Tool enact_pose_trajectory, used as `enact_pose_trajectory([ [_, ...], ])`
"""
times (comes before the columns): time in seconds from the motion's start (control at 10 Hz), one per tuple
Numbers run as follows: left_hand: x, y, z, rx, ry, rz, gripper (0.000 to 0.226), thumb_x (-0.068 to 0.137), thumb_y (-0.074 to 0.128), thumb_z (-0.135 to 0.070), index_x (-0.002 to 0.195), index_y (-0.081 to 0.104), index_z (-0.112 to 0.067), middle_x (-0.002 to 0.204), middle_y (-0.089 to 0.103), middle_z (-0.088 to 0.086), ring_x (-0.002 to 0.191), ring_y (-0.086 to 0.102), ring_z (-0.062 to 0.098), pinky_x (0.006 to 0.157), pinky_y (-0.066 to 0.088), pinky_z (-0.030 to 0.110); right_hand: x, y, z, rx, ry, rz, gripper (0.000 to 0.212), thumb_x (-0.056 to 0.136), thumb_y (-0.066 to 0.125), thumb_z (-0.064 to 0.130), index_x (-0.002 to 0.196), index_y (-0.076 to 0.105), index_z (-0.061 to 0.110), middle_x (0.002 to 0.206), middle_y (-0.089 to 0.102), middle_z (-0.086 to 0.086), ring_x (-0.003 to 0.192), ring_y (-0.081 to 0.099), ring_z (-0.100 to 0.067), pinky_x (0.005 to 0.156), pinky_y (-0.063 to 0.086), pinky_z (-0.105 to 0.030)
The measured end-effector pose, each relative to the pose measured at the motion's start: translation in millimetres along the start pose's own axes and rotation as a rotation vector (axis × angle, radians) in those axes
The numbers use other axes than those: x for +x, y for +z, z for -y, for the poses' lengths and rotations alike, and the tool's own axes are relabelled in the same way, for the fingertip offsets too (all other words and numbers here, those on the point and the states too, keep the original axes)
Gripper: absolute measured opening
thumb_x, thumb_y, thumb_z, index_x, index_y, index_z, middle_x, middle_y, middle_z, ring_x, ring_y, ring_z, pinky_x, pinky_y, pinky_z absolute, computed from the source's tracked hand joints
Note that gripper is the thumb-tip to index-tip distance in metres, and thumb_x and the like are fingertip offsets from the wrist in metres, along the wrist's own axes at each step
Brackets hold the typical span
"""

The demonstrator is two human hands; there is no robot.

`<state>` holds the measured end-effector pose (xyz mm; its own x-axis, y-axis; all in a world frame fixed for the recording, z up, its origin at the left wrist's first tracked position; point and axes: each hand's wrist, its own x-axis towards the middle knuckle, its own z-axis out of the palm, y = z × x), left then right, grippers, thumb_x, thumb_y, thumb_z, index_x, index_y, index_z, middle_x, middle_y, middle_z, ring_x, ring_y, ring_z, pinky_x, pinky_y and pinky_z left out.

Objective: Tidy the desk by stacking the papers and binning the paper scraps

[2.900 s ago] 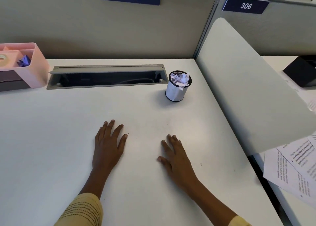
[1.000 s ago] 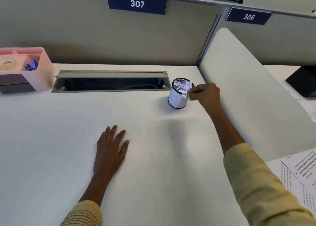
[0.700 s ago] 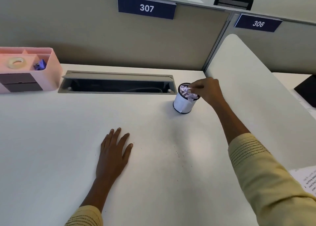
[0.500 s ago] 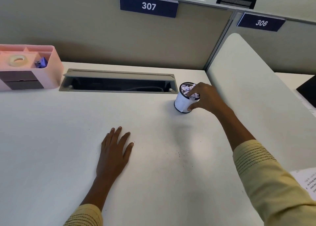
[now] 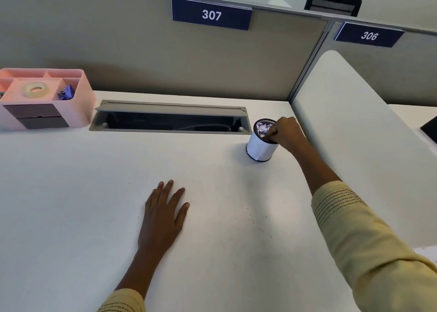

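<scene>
Since half a second ago, my right hand (image 5: pixel 287 133) is shifting from gripping the bin's side to reaching over its rim, fingers curled, pinching at the paper scraps (image 5: pixel 263 128) inside. Bin (image 5: pixel 259 149): small white cylinder, dark mesh rim, upright, sitting near the desk's (image 5: pixel 71 205) far right corner, just beside the cable tray (image 5: pixel 170 119). Left hand (image 5: pixel 163 217): lying flat, fingers spread, pressing mid-desk toward the near edge. Pink organiser (image 5: pixel 78 103): sitting at the far left edge.
</scene>
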<state>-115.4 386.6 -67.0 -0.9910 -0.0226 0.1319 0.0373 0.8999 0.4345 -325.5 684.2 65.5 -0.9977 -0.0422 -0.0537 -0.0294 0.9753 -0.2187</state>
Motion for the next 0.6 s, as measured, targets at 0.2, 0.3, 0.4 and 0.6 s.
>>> enact_pose_trajectory([
  [0.2,0.4,-1.6,-2.6,-0.009,-0.005,0.006,0.062,0.096,0.019,-0.057,0.129,0.057,-0.021,0.146,0.044,0.007,0.140,0.032,0.026,0.112,0.025,0.039,16.5,-15.6,15.1,-0.120,-0.038,0.224,0.023,0.081,0.058,0.012,0.098,0.071,0.004,0.101,0.066,-0.016,0.083,0.054,-0.030,0.059,0.036,-0.024],
  [0.3,0.9,-3.8,-3.5,-0.036,-0.019,0.006,0.065,0.095,0.017,-0.060,0.129,0.058,-0.022,0.147,0.044,0.006,0.140,0.032,0.025,0.111,0.027,0.040,14.3,-32.0,15.5,-0.092,-0.119,0.222,0.019,0.079,0.062,0.007,0.092,0.076,0.011,0.092,0.070,-0.011,0.084,0.056,-0.026,0.052,0.035,-0.018],
  [0.4,2.6,-5.0,-2.4,-0.051,-0.021,0.031,0.066,0.092,0.024,-0.062,0.128,0.059,-0.021,0.147,0.043,0.007,0.140,0.032,0.026,0.111,0.026,0.040,11.0,-45.0,15.1,-0.049,-0.182,0.163,0.022,0.079,0.062,0.005,0.092,0.077,0.014,0.094,0.073,-0.008,0.087,0.060,-0.022,0.053,0.031,-0.008],
  [0.6,9.9,-22.2,-1.4,-0.084,-0.001,0.021,0.064,0.086,0.028,-0.057,0.117,0.067,-0.017,0.144,0.046,0.010,0.137,0.038,0.029,0.109,0.028,0.042,1.4,-65.1,13.5,0.055,-0.134,0.103,0.022,0.077,0.061,0.000,0.087,0.077,0.012,0.087,0.074,-0.011,0.063,0.058,-0.005,0.049,0.038,-0.005],
])
